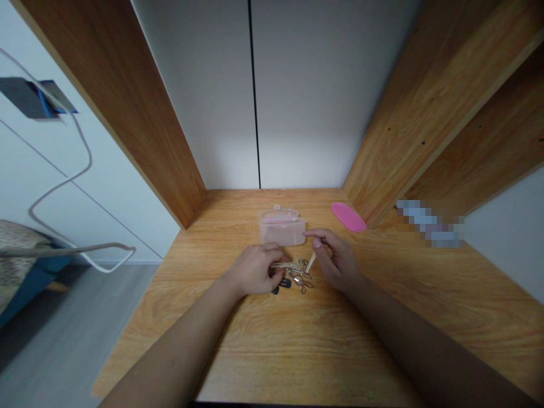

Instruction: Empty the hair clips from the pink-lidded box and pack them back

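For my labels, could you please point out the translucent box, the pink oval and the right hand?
Translucent box [283, 235], head view: front wall.
Pink oval [348, 217], head view: middle.
Right hand [340, 256], head view: back.

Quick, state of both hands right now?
Left hand: curled at the clips; grip cannot be told.
Right hand: closed, holding a slim clip.

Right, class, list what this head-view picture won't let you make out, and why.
In the head view:
Left hand: whatever lies beneath it, hidden by palm and fingers.
Pinkish box: its contents, veiled by the cloudy wall.
Small metal pieces: exact number, too small and overlapping.
Object at right: what it is, masked by pixelation.
Left forearm: its rest, cut off by the bottom edge.
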A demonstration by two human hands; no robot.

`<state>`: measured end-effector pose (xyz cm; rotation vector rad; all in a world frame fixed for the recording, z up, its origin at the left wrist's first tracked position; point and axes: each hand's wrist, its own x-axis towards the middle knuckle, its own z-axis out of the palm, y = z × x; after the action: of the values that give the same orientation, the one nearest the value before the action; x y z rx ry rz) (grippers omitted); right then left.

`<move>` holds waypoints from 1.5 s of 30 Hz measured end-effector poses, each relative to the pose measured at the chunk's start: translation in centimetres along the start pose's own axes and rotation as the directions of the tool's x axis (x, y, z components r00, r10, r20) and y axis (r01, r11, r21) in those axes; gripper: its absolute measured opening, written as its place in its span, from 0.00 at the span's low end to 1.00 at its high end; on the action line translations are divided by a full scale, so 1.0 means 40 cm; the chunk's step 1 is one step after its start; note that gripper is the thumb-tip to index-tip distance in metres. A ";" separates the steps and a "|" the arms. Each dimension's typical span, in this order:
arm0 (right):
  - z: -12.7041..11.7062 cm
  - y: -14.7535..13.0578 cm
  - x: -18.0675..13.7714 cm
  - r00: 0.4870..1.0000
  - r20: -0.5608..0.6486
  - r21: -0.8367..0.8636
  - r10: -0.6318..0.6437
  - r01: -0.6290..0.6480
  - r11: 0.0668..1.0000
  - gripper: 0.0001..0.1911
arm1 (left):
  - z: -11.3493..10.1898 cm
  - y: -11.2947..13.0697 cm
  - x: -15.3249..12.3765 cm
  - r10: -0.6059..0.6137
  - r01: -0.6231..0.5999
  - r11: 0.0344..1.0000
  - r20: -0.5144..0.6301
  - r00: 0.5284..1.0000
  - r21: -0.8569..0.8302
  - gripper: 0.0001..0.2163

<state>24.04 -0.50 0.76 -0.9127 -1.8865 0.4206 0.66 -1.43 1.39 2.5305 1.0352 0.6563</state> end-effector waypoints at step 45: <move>0.025 0.032 0.003 0.999 0.017 0.161 0.051 -0.053 0.986 0.16 | 0.006 -0.025 0.009 0.198 -0.183 0.979 -0.671 0.715 0.094 0.11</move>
<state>23.69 0.53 -0.45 -0.8541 -1.8142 0.6035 0.42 -0.52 0.83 2.4626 0.9730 1.7383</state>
